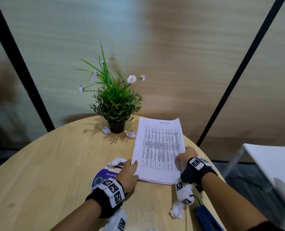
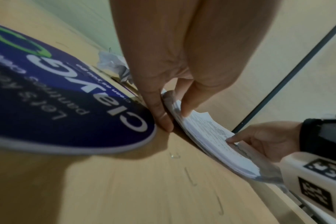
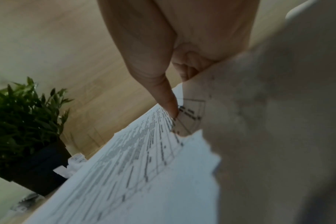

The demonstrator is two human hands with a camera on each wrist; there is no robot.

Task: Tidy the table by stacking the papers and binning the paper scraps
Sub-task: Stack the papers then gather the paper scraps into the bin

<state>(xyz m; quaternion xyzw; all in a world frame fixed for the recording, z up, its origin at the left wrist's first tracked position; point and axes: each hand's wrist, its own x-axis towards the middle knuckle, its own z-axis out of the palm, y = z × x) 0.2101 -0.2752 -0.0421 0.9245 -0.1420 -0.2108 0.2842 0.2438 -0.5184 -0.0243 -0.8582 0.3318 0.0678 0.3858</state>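
A stack of printed papers (image 1: 158,150) lies on the round wooden table (image 1: 55,164), top sheet headed by a handwritten title. My left hand (image 1: 130,170) pinches its left edge, thumb on top; up close the left hand (image 2: 175,119) holds the stack (image 2: 211,136) slightly raised. My right hand (image 1: 186,156) grips the right edge, its thumb (image 3: 171,106) pressing the top sheet (image 3: 134,174). Crumpled paper scraps lie apart: one (image 1: 116,161) beside my left hand, two (image 1: 106,130) (image 1: 130,133) by the plant pot, one (image 1: 176,212) near my right wrist.
A potted plant (image 1: 116,104) stands at the table's far edge against the wall. A round purple printed disc (image 1: 103,177) lies under my left wrist. A blue object (image 1: 205,217) sits at the near right edge. A white chair (image 1: 272,164) stands to the right.
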